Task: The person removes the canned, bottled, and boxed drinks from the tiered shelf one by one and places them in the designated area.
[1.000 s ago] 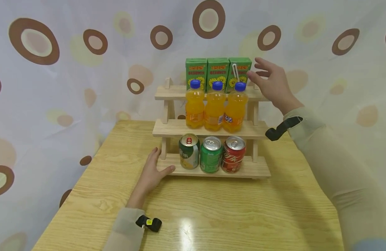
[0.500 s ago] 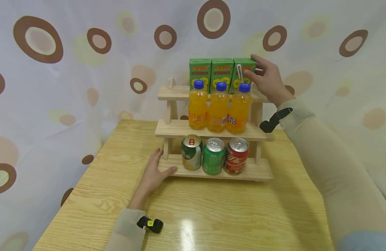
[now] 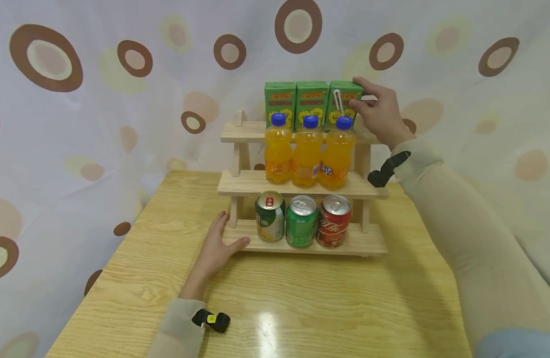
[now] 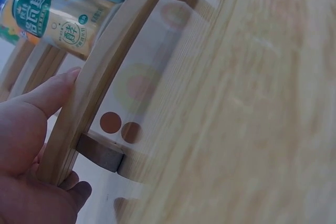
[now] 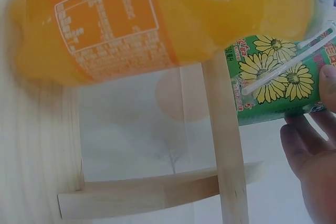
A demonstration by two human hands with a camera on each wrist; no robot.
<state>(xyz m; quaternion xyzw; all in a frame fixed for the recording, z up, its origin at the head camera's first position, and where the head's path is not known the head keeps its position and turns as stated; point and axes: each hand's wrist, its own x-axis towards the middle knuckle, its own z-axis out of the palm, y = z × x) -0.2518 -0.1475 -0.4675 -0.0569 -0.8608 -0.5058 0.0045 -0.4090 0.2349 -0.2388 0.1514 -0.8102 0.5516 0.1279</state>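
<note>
My right hand [image 3: 380, 110] pinches the rightmost green drink carton [image 3: 346, 99], thumb on its front and fingers at its far side and top corner. A white straw is stuck to the carton's front. In the right wrist view the same carton [image 5: 273, 77] shows yellow flowers, partly hidden by an orange soda bottle [image 5: 157, 19]. My left hand [image 3: 216, 248] grips the left end of the three-tier wooden display rack [image 3: 248, 242] at its bottom shelf. The left wrist view shows the thumb on top of the board [image 4: 100, 72] and fingertips beneath.
Two more green cartons [image 3: 280, 99] stand left on the top tier. Three blue-capped orange soda bottles [image 3: 307, 159] line the middle tier. Below are a dark green and gold can [image 3: 270, 219], a green can [image 3: 301, 223] and a red can [image 3: 334, 223]. A patterned curtain [image 3: 167, 99] hangs behind the wooden table [image 3: 301, 303].
My right hand has moved left onto the rightmost carton and taken hold of it. That carton now stands slightly apart from its neighbour. The left hand stays on the rack.
</note>
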